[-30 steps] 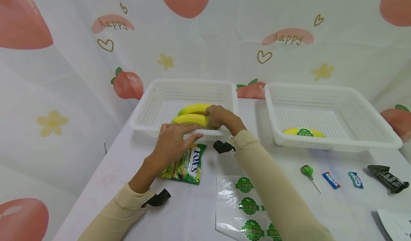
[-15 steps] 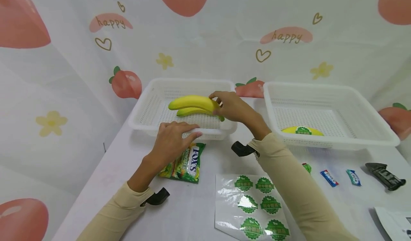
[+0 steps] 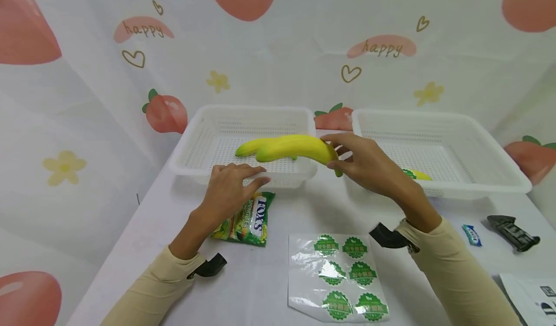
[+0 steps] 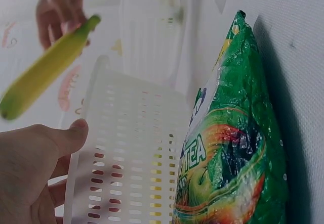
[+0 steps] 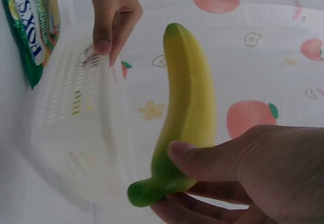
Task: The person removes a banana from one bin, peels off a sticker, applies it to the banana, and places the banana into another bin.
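Note:
My right hand [image 3: 369, 164] pinches a yellow banana [image 3: 299, 147] by its green stem end, between thumb and fingers. The banana hangs in the air over the right side of the left white basket [image 3: 288, 177]. In the right wrist view, its green tip points away from the hand. Another banana [image 3: 247, 147] lies inside that basket, partly covered by the held one. My left hand [image 3: 228, 191] holds the basket's front rim, thumb outside and fingers over the inside; the left wrist view shows the thumb [image 4: 76, 133] at the rim.
A second white basket [image 3: 473, 189] stands at right, with a stickered banana [image 3: 421, 175] inside. Before the left basket lies a green FOX'S candy bag [image 3: 252, 222]. Nearer are a sheet of green stickers [image 3: 304, 268], a small blue candy [image 3: 471, 235] and a black wrapped piece [image 3: 512, 232].
My right hand has lifted one banana out of the left basket and carried it to the right. The left hand has stayed at the rim.

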Tool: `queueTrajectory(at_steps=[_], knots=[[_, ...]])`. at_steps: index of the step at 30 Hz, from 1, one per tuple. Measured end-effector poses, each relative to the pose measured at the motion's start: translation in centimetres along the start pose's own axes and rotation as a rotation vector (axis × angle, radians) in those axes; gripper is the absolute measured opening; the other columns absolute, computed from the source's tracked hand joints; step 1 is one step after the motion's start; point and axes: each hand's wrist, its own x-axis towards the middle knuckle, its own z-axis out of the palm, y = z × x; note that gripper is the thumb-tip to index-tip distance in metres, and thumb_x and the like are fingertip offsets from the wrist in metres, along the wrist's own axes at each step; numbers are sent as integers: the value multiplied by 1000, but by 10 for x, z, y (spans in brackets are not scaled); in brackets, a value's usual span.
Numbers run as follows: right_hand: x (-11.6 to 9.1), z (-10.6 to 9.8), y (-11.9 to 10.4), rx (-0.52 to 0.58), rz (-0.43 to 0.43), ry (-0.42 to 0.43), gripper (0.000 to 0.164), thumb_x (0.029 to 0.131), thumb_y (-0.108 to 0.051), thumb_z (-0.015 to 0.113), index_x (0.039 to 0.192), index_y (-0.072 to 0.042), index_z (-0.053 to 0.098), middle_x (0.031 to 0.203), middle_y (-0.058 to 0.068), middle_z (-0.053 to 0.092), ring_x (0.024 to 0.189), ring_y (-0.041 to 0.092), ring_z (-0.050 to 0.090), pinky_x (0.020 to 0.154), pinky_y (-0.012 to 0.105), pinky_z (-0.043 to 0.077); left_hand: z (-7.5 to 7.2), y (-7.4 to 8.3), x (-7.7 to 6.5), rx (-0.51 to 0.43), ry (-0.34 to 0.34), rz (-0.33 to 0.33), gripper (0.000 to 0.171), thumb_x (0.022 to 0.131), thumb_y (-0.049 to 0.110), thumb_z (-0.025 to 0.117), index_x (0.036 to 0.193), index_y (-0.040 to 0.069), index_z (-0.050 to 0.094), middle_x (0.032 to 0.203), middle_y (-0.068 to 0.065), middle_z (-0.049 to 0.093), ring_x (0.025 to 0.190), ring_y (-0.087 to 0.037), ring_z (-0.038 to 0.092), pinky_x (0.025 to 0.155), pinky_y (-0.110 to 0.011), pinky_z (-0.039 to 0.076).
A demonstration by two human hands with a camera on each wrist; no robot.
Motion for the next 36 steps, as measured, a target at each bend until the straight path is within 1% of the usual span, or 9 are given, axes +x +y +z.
queueTrajectory(at_steps=[7,13,17,20,27,29,31,34,36], knots=[[-47,-2,13,-72,57,-71,55,96,-5,78,147,-11,61,127,6,70,111,26,69,83,36,63,0,1,0,5,13,2,42,100,45,72,133,21,76,129,-4,77,118,-31,69,97,-55,40],[-71,6,32,-29,110,-164,55,95,-3,77,147,-13,62,125,4,70,108,24,68,79,28,61,1,0,0,3,14,-2,42,100,45,73,133,21,76,129,-4,76,119,-32,69,98,-56,39],[-79,13,45,-38,108,-203,54,93,-1,79,144,-10,64,126,5,70,107,24,69,77,27,60,1,0,0,14,8,-5,43,100,47,72,134,21,76,131,-4,76,120,-32,68,99,-56,40],[-81,19,53,-47,136,-224,53,92,1,79,142,-7,64,127,8,71,106,26,69,75,28,59,1,0,0,22,5,-4,43,101,48,70,134,21,75,131,-4,76,121,-32,68,99,-56,40],[-79,31,70,-95,161,-221,51,91,2,78,140,-3,65,127,11,71,106,27,68,83,38,59,2,2,0,40,15,19,43,102,46,70,135,19,75,129,-5,76,121,-33,67,102,-60,40],[-79,34,73,-95,167,-223,50,92,0,77,140,-3,65,128,11,70,107,28,68,85,41,59,3,4,0,53,35,43,42,102,43,71,134,18,75,127,-7,77,122,-34,66,103,-61,42],[-79,36,74,-98,170,-219,49,93,-1,77,141,-4,65,129,11,70,108,28,68,87,43,60,5,7,-1,63,87,88,38,101,37,74,132,17,76,125,-8,76,122,-35,65,100,-61,44],[-78,38,74,-104,168,-211,49,94,-4,77,142,-4,65,130,13,70,108,29,69,87,45,60,7,18,-4,25,206,203,32,95,25,82,125,13,79,115,-11,73,112,-35,64,92,-54,48],[-77,39,74,-116,168,-203,49,95,-5,76,142,-4,65,131,13,70,109,30,69,87,46,59,9,26,-7,-22,256,294,27,92,19,85,118,11,81,105,-10,69,101,-29,62,86,-45,50]])
